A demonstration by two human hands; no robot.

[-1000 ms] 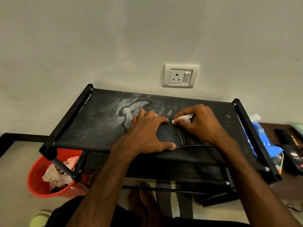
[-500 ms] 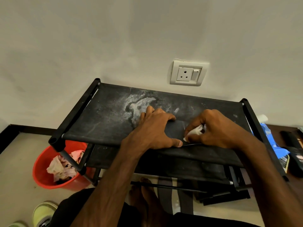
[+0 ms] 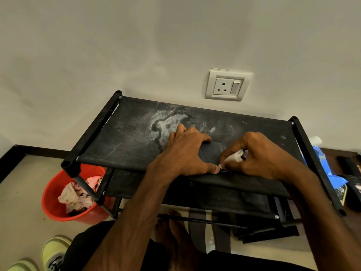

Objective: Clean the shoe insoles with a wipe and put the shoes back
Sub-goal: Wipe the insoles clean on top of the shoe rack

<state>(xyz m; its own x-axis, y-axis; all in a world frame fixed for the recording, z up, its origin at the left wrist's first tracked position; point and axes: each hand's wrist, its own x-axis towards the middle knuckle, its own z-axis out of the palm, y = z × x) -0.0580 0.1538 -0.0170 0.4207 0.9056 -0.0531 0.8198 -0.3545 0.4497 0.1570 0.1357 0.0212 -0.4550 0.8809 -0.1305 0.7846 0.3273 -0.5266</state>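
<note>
Dark insole (image 3: 210, 153): flat on shoe rack top shelf (image 3: 127, 137), near its front edge. Left hand (image 3: 187, 151): fingers spread, pressing insole down. Right hand (image 3: 259, 155): fingers curled, pinching white wipe (image 3: 234, 156) against insole's near edge.

Pale plaster wall (image 3: 97, 45) across the upper frame, white socket (image 3: 227, 86) right of centre, dark skirting (image 3: 39, 150) at left, beige floor (image 3: 19, 202) lower left, dusty black shoe rack (image 3: 121, 141) mid-frame.
</note>
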